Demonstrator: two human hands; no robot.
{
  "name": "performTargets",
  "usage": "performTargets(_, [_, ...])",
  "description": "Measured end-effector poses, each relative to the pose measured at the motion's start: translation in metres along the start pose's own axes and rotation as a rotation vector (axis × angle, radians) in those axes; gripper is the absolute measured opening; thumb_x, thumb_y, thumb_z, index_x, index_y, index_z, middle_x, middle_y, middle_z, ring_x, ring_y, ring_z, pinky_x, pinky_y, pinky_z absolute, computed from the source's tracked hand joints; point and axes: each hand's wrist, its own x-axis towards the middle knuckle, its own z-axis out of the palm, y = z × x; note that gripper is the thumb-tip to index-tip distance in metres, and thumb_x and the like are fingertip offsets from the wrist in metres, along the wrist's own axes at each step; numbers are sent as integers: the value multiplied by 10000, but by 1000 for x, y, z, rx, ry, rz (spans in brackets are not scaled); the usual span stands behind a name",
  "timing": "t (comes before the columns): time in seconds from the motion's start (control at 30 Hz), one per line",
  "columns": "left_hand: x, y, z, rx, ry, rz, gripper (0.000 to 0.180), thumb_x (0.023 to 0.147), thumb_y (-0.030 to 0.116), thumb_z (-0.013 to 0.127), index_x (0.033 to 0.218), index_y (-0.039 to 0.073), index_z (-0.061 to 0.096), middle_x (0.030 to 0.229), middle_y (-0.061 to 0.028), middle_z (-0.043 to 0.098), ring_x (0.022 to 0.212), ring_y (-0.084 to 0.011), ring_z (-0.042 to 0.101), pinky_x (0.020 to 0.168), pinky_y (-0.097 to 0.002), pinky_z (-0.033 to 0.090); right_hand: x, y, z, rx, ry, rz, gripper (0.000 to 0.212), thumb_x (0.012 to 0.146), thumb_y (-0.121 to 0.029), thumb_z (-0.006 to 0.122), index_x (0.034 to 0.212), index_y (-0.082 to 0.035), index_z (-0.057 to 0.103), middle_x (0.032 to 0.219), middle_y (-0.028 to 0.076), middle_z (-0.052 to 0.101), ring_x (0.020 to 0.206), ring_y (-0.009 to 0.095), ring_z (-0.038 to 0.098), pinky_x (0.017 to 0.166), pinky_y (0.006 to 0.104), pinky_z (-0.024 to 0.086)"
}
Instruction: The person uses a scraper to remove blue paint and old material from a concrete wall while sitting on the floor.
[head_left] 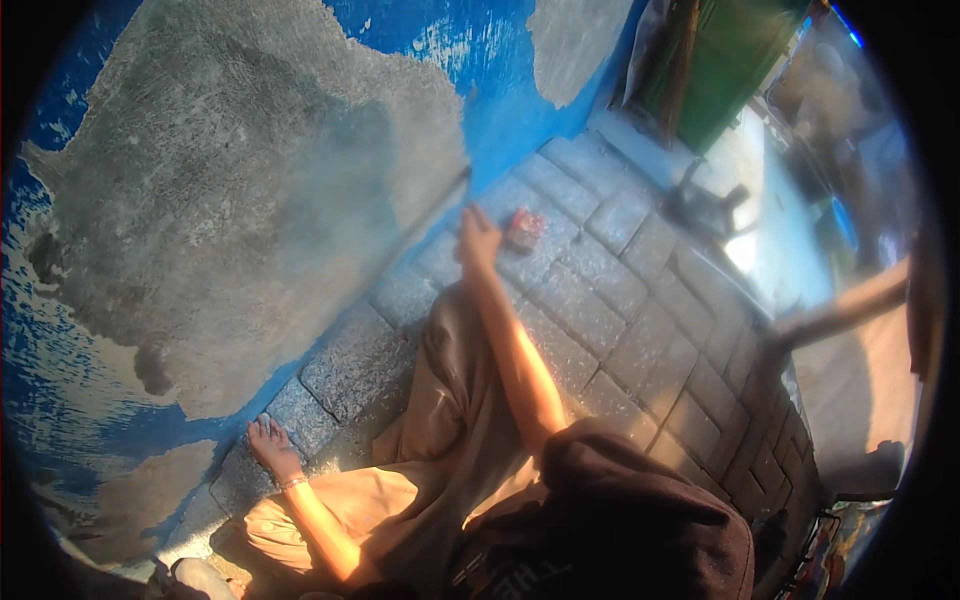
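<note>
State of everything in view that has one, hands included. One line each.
Left hand: fingers extended, near wall base
Right hand: near wall base; grip unclear
Small red item: on paving, apart from right hand; open or shut unclear
Wall: blue paint missing in large patches, grey exposed
Paving: laid, partly sunlit
Bracelet: worn on left wrist

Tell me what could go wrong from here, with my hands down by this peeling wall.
The right hand is close to the small red item, so a sideways move might knock it over the paving. The wall has ragged, peeling paint, which could shed flakes near the left hand or scratch it on contact.
</note>
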Motion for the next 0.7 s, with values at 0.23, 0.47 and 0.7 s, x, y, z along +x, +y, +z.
performTargets(0.23, [1, -1, -1, 1, 0, -7, 493, 905, 359, 539, 1290, 72, 425, 1364, -60, 429, 1021, -166, 476, 752, -257, 414, 2, 2, 1, -106, -4, -29, 389, 899, -202, 560, 1264, -66, 554, 524, -19, 466, 375, 76, 384, 345, 269, 311])
performTargets(0.47, [-2, -1, 1, -5, 35, 1, 464, 898, 336, 559, 1260, 69, 443, 1327, -68, 463, 952, -172, 497, 755, -267, 418, -9, 15, 0, -119, -68, -27, 406, 893, -194, 566, 1278, -69, 534, 510, -17, 428, 372, 83, 384, 328, 270, 296])
performTargets(0.7, [16, 1, -29, 2, 76, 10, 413, 886, 339, 566, 1208, 90, 490, 1237, -41, 497, 953, -170, 496, 811, -290, 416, -9, 27, 6, -48, -150, 121, 398, 876, -212, 614, 1264, -166, 536, 547, 46, 487, 358, 84, 363, 319, 242, 255])
